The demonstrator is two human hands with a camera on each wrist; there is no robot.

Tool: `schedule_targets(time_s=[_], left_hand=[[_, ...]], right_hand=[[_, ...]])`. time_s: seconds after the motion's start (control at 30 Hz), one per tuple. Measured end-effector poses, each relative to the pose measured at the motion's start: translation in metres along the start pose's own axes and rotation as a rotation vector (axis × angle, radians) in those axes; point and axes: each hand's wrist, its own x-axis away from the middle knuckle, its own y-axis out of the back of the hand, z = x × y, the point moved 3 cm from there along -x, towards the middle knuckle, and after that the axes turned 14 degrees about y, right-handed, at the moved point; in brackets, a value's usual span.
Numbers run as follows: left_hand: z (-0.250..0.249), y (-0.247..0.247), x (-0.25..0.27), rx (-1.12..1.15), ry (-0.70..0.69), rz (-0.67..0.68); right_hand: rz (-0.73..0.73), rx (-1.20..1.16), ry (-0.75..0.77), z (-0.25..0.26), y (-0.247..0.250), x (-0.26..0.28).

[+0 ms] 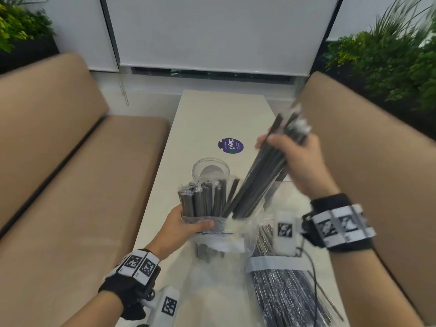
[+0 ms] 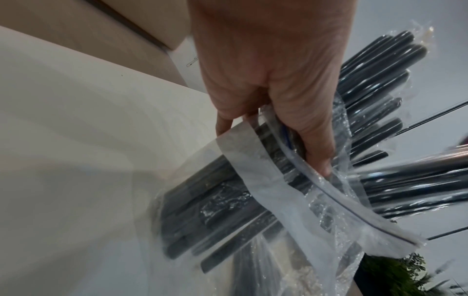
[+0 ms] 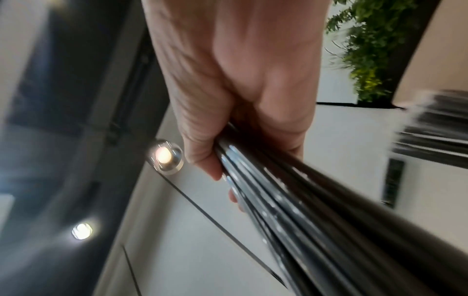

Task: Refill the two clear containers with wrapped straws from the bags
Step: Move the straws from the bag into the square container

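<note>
Benches hem the narrow cream surface (image 1: 212,119) on both sides. My left hand (image 1: 186,228) pinches the clear plastic bag (image 1: 238,237), black wrapped straws inside; my right hand (image 1: 295,159) grips a straw bundle (image 1: 257,178) above it. Behind stands a round clear jar (image 1: 210,168), contents unclear.

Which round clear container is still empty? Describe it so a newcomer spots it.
On the long pale table, look just this side of the purple sticker. The round clear jar stands behind the bag of straws in the left hand, alone in holding no straws.
</note>
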Motion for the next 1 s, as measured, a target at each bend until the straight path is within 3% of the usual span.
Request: schedule_targets(time_s=[0.17, 0.27, 0.37, 0.6, 0.8, 0.9, 1.0], left_hand=[[0.0, 0.003, 0.001, 0.028, -0.004, 0.016], [0.001, 0.004, 0.002, 0.029, 0.002, 0.01], [0.002, 0.004, 0.002, 0.017, 0.006, 0.017], [0.004, 0.003, 0.001, 0.039, 0.023, 0.002], [0.004, 0.002, 0.002, 0.056, 0.025, -0.001], [0.005, 0.002, 0.001, 0.057, 0.025, 0.007], [0.005, 0.003, 0.002, 0.061, 0.023, 0.011]], right_hand=[[-0.243, -0.174, 0.223, 0.065, 0.059, -0.053], [-0.343, -0.075, 0.274, 0.059, 0.082, -0.068], [-0.395, 0.122, 0.217, 0.024, 0.085, -0.069], [-0.365, 0.327, -0.063, -0.076, 0.06, -0.049], [-0.319, 0.48, -0.201, -0.123, 0.04, -0.027], [-0.198, 0.526, -0.304, -0.132, 0.038, -0.02], [-0.08, 0.594, -0.246, -0.104, 0.039, -0.024]])
